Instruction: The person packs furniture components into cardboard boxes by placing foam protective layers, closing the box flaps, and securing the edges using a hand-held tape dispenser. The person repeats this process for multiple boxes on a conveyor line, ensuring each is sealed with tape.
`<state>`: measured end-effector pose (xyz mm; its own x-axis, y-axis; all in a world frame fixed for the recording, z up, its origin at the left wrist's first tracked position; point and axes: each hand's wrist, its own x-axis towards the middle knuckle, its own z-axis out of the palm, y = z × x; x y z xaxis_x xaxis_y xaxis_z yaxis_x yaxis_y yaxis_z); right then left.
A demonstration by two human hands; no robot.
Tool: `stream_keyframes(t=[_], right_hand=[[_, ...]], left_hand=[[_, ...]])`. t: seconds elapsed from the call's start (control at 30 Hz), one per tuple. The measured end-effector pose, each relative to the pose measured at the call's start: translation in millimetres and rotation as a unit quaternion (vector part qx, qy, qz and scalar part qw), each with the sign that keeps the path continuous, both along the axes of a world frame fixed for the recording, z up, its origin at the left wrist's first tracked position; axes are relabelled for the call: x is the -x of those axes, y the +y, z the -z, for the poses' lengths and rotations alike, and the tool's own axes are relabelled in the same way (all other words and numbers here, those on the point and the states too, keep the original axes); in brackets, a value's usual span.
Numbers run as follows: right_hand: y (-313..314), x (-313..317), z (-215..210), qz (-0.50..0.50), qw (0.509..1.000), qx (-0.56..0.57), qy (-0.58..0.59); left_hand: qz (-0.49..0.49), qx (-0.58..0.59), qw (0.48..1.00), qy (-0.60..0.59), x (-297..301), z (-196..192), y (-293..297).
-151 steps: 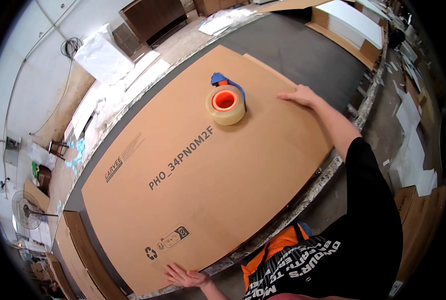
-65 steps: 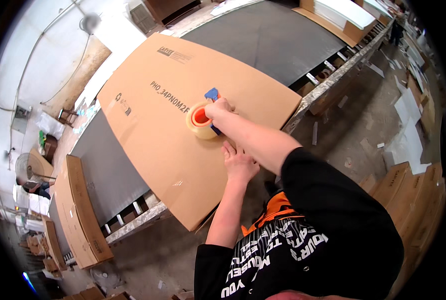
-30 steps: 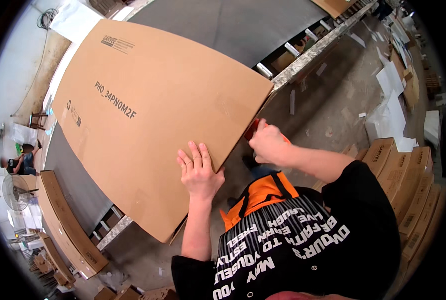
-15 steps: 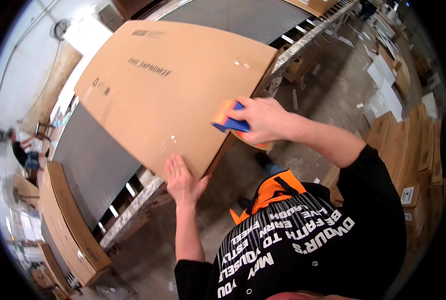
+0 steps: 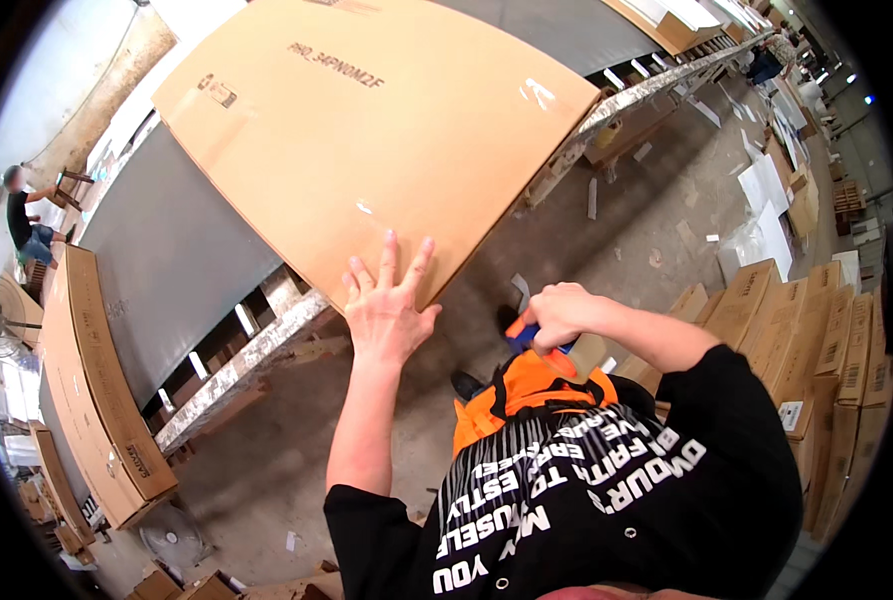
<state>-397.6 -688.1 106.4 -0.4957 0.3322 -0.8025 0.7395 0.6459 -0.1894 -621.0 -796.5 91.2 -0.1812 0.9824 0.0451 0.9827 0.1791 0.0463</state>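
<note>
A large flat cardboard box (image 5: 366,150) lies across the conveyor, with clear tape showing near two of its corners. My left hand (image 5: 390,305) rests on the box's near corner, palm down with its fingers spread. Held low beside my waist, my right hand (image 5: 558,318) is wrapped round a blue and orange tape dispenser (image 5: 526,335). Part of the dispenser is hidden behind the hand. It is apart from the box, and a short tail of tape (image 5: 521,288) seems to hang near it.
The grey conveyor belt (image 5: 171,260) runs in a worn metal frame (image 5: 246,370). Another long box (image 5: 96,390) lies farther left on it. Stacked cartons (image 5: 756,310) stand at my right, with scraps of paper on the floor. A person (image 5: 31,220) works beyond a fan (image 5: 4,315).
My right hand has drawn the tape dispenser away from the box edge, down toward my waist. My left hand stays at the box's corner, its fingers now more spread.
</note>
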Motion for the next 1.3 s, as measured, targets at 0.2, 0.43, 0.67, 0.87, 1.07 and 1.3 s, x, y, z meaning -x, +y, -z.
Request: stream_keyframes(t=[0.2,0.43,0.67,0.87,1.07,1.3], right_hand=[[14.3,32.8,-62.5,0.018,0.886,-0.238,0.397],[49.7,140.3,-86.9,-0.098,0.979,-0.167,0.066],[4.4,21.9,-4.2,-0.04,0.981,-0.174,0.076],[-9.2,86.8,42.7,-0.041,0.978,-0.164,0.126],[-29.0,76.4,68.9,-0.219,0.957,-0.186,0.028],[-1.8,1.4,-9.8,0.199,0.922,0.046,0.329]], left_hand=[[-0.055,-0.015,0.997,-0.049,-1.7,9.0,4.3],[-0.094,-0.081,0.984,-0.127,-0.7,17.5,-11.4],[-0.056,-0.099,0.992,-0.053,8.0,17.8,-18.1],[0.025,-0.006,0.999,0.031,2.0,11.1,-15.3],[0.075,0.012,0.992,0.097,-20.4,23.5,39.2],[-0.015,0.034,0.999,-0.005,19.8,4.2,19.4]])
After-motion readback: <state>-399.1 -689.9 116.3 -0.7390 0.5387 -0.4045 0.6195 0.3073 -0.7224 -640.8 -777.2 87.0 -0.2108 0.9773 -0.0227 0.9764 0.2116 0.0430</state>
